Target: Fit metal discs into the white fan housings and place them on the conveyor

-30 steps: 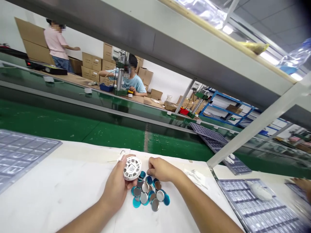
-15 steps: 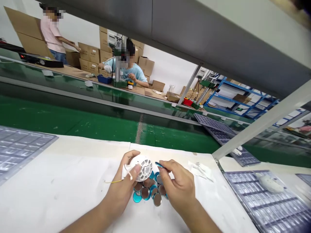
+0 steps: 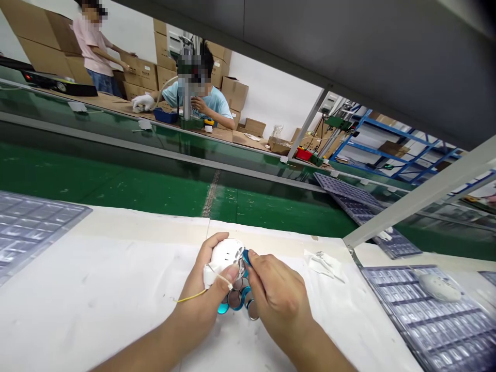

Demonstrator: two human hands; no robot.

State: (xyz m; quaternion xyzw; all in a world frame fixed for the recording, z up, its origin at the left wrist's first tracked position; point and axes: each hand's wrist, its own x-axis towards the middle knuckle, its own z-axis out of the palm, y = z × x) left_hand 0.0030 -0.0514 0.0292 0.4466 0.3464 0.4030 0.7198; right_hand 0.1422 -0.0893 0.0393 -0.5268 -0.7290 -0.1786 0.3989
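My left hand is closed around a round white plastic housing, with a white wire and a yellow wire trailing from it. The housing's slotted face is turned to the right. Pinched between the thumb and index finger of my right hand is a blue-rimmed disc, held at the slotted face. Whether the disc touches the housing or sits in it I cannot tell. Beneath both hands, several loose mirror-like discs with blue edges lie piled on the white table, partly hidden by my fingers.
Clear plastic trays lie at the left and right; a white housing rests on the right one. A small white bag is near the slanted post. Beyond runs a green conveyor. Two people work across it.
My right hand has brought the disc left against or close to the housing. My left hand has turned the housing so its slotted face points more to the right.
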